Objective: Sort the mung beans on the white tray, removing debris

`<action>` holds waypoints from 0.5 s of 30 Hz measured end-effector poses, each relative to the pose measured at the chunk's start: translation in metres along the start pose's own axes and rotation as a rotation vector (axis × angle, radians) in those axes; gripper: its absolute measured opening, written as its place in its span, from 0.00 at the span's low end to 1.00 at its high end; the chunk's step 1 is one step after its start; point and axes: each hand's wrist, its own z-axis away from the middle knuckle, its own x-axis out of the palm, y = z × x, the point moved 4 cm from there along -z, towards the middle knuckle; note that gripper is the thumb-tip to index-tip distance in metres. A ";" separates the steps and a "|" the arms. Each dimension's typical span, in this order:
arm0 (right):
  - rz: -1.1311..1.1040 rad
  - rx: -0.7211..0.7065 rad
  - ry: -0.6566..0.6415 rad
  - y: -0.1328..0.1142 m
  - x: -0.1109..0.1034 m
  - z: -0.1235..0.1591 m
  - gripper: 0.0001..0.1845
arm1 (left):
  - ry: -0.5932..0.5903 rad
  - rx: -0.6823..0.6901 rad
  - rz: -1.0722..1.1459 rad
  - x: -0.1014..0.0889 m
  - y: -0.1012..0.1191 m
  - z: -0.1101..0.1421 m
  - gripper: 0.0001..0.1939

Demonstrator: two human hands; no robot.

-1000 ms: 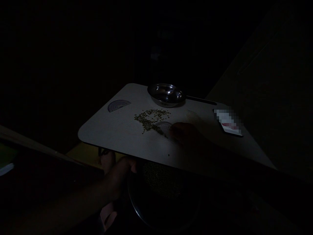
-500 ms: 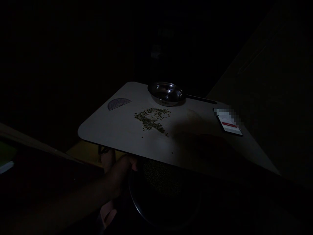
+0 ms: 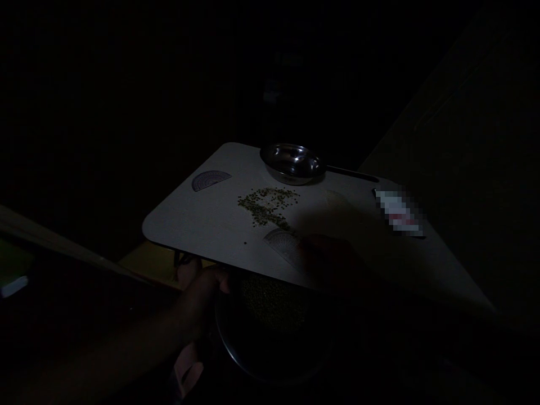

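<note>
Pinching a clear protractor (image 3: 278, 242) by its right end, the right hand (image 3: 329, 253) is at the near part of the tabletop (image 3: 189, 219), its fingers closed but dark in outline. Just beyond the protractor, loose mung beans (image 3: 266, 215) spread over the middle, and a lone one sits nearer the front edge. At the far edge stands a shiny steel bowl (image 3: 291, 177). A second protractor (image 3: 211, 180) is near the far left corner; a phone (image 3: 399, 214), blurred out, lies by the right edge. Below the front edge, the left hand (image 3: 202, 292) is at the rim of a large metal bowl (image 3: 238, 360) containing more beans; how far its fingers close, I cannot tell.
</note>
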 end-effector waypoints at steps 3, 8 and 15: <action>0.030 -0.046 0.051 -0.002 0.001 -0.011 0.12 | 0.044 0.035 -0.022 -0.003 0.001 0.001 0.05; 0.027 -0.079 0.074 -0.002 0.004 -0.023 0.13 | -0.006 0.008 -0.014 -0.007 -0.001 -0.001 0.04; 0.093 -0.055 0.073 -0.013 0.000 -0.031 0.13 | -0.027 0.027 0.032 -0.010 0.002 0.001 0.08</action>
